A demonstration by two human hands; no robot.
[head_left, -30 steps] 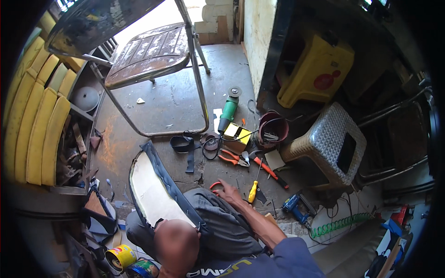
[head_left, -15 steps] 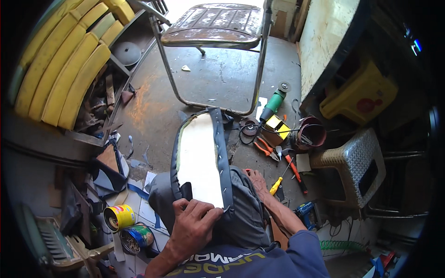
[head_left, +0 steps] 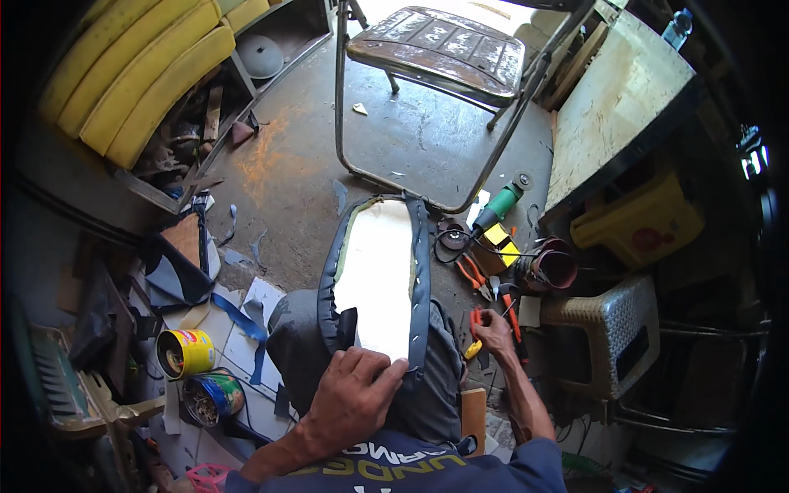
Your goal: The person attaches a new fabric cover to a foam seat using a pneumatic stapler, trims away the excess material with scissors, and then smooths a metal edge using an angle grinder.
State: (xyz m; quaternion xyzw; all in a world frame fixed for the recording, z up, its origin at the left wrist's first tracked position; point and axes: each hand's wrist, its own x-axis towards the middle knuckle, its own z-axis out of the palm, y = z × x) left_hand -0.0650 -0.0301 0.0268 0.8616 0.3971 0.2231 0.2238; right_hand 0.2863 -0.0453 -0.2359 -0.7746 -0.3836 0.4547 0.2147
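Observation:
A long pad with a white board back (head_left: 374, 279) and dark vinyl folded over its rim lies across my lap. Small staples dot the vinyl along its right side. My left hand (head_left: 353, 386) grips the pad's near end, thumb and fingers closed on the edge. To the right of my knee, my right hand (head_left: 495, 335) is closed round a small red item (head_left: 475, 322), its kind hidden by the fingers. Just below that hand a yellow-handled screwdriver (head_left: 472, 350) lies on the floor, partly covered. Orange-handled pliers (head_left: 473, 273) and a red-handled hammer (head_left: 513, 316) lie close by.
A rusty folding chair (head_left: 440, 51) stands ahead. Beyond the pliers are a green angle grinder (head_left: 501, 205), a yellow box (head_left: 498, 243) and a bucket (head_left: 552, 267). A woven-pattern stool (head_left: 629, 333) stands right; cans (head_left: 185, 353) and vinyl scraps lie left.
My right hand has moved right, from beside my knee to over the tools, with the red item in its fingers. My left hand keeps its hold on the pad. The view has tilted.

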